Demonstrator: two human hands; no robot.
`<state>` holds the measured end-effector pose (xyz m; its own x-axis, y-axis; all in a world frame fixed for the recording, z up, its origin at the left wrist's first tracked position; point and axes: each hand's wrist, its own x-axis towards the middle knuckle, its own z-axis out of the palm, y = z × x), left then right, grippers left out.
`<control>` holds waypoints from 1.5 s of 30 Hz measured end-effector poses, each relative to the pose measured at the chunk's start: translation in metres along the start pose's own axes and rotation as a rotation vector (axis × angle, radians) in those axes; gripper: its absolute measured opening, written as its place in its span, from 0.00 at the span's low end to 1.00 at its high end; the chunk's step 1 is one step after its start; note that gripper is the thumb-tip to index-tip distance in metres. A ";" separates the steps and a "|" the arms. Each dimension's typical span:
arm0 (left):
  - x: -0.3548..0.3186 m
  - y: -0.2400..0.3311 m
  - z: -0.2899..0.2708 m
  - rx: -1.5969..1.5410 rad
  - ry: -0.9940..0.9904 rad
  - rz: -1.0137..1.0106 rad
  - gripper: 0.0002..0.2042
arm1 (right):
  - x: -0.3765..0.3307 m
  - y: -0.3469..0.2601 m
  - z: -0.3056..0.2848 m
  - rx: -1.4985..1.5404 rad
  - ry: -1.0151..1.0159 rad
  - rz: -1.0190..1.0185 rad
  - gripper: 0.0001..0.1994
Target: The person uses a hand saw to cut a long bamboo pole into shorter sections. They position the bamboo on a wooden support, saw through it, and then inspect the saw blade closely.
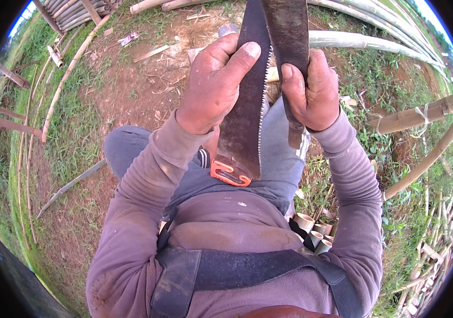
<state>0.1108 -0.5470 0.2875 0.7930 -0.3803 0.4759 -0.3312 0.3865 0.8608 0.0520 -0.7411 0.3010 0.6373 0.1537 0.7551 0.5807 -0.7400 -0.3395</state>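
Note:
My left hand (210,85) is closed around the blade of a hand saw (241,124), thumb lying on its flat side. The saw's orange handle (230,174) points down at my lap, and its toothed edge faces right. In my right hand (315,95) is a machete (289,34), gripped low, where its dark broad blade narrows to the handle; the thumb presses along it. The machete's upper part meets or overlaps the saw's toothed edge near the top of the picture. Both tips run out of view.
Bamboo poles (364,40) lie ahead and to the right. A tied bamboo rail (422,112) stands at the right. Short cut bamboo pieces (316,238) sit beside my right hip. A long thin strip (73,186) lies on the ground at left. More bamboo is stacked (81,13) far left.

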 end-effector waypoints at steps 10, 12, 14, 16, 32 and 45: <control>0.001 0.001 0.002 -0.080 -0.013 0.002 0.14 | 0.004 0.004 0.004 -0.056 0.006 -0.055 0.12; 0.001 0.001 0.002 -0.087 -0.013 0.002 0.14 | 0.004 0.005 0.005 -0.052 0.004 -0.064 0.13; -0.001 0.003 0.003 -0.096 -0.013 -0.013 0.14 | 0.004 0.007 0.007 -0.061 0.011 -0.102 0.13; -0.004 0.008 0.010 -0.122 0.010 -0.033 0.14 | 0.004 0.005 0.005 -0.083 -0.006 -0.095 0.14; -0.006 -0.005 0.013 0.036 0.002 0.098 0.12 | -0.003 -0.014 0.007 0.160 -0.007 0.104 0.10; -0.004 0.002 0.014 -0.140 -0.003 0.010 0.13 | 0.002 -0.008 0.003 0.069 -0.004 0.054 0.11</control>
<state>0.1001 -0.5563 0.2893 0.7884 -0.3788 0.4848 -0.2640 0.5034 0.8227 0.0501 -0.7332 0.3035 0.6704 0.1172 0.7327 0.5790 -0.7002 -0.4178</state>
